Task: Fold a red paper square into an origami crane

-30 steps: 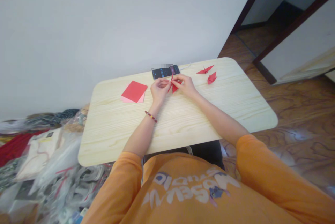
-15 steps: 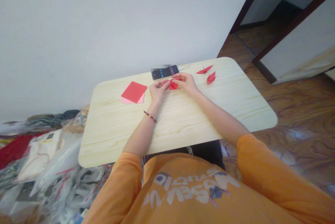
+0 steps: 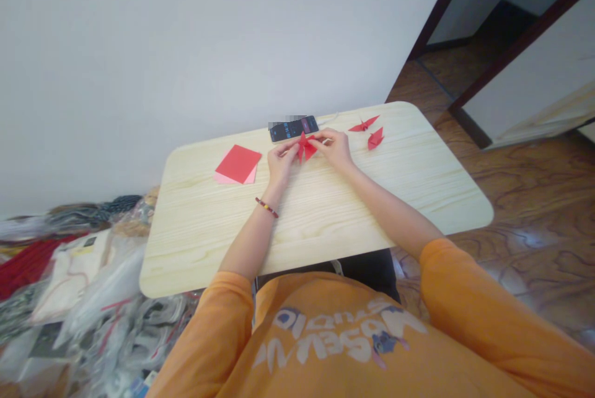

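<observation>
Between my hands, a red folded origami paper is held just above the table, with several pointed flaps spread out. My left hand pinches its left side between thumb and fingers. On the opposite side, my right hand grips the paper with thumb and fingertips, which partly hide it. To the right on the table lie a red paper crane with its wings spread and a second red folded paper piece. Left of my hands sits a red paper square on top of pink sheets.
A phone lies at the back edge of the pale wooden table, by the wall, with a white cable beside it. Clothes and plastic bags are piled on the left. A doorway and wooden floor are at the right.
The red paper in my hands has opened out, and its pointed flaps now show, one pointing up. My hands have shifted only slightly.
</observation>
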A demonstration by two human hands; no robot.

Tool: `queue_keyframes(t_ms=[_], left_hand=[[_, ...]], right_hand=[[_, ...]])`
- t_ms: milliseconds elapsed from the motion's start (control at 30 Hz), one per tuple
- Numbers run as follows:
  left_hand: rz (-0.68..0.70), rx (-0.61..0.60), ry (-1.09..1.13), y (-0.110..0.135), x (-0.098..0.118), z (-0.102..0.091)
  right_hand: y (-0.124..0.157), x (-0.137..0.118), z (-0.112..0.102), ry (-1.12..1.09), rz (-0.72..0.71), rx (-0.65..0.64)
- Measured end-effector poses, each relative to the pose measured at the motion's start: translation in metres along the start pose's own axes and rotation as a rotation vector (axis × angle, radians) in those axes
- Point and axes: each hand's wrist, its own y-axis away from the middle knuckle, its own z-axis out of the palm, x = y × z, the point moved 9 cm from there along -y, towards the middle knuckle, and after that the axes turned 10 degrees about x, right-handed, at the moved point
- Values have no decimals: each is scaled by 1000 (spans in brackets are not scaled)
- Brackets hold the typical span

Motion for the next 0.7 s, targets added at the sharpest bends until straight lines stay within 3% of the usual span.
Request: queue_keyframes(t_ms=[133,333,467,700], left_hand=[[32,-48,-29,2,2,6],[32,43,17,-3,-3,-3],[-24,67,107,-5,-6,-6],[-45,66,139,-3,-6,-5]], right_hand=[[0,-1,2,0,-17,-28],[4,-2,11,-93,21,-93],[0,10,9,-243,152,-54],[6,30,25,-486,401,-166]])
